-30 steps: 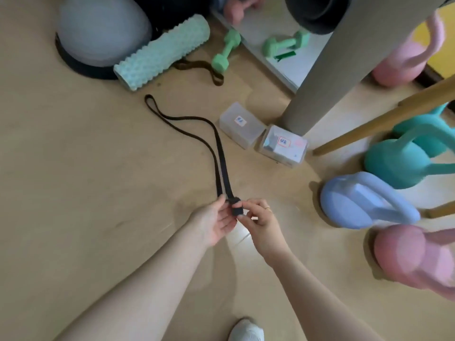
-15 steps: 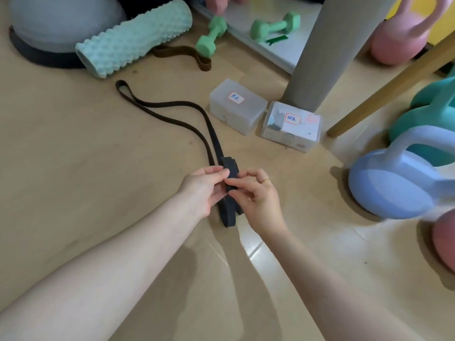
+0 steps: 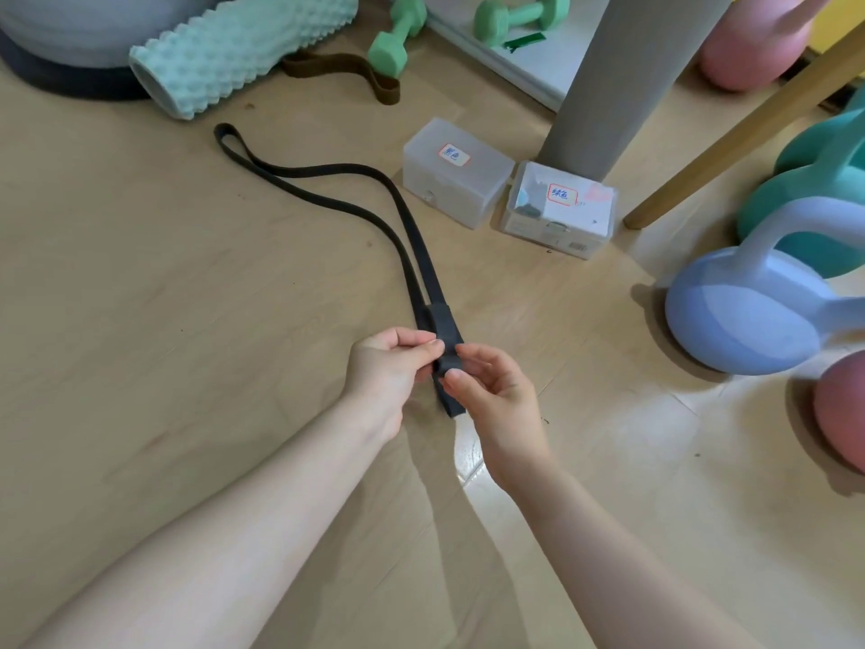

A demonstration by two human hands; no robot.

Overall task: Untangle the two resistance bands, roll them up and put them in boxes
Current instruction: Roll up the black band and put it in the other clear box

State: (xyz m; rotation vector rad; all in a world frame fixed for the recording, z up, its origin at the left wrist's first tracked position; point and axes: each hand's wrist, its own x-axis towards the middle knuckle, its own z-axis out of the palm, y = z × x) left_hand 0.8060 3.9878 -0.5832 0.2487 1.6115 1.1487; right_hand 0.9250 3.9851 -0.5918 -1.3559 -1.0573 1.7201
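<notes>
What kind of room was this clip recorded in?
Most likely a home workout corner or small gym: kettlebells stand on the wood floor, green dumbbells and a knobbly foam roller lie nearby, and both hands grip a black resistance band.

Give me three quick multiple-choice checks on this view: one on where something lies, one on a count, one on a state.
1. Where does the brown band lie?
A. between the foam roller and a green dumbbell
B. inside a box
C. under the blue kettlebell

2. How many clear plastic boxes stand on the floor?
A. one
B. two
C. four

3. What state is the black band in?
A. fully rolled up
B. near end folded between both hands, the rest trailing on the floor
C. packed in a box

Answers:
1 A, it lies on the floor between those two.
2 B, the left box and the right box stand side by side.
3 B, the left hand and right hand pinch the folded end.
</notes>
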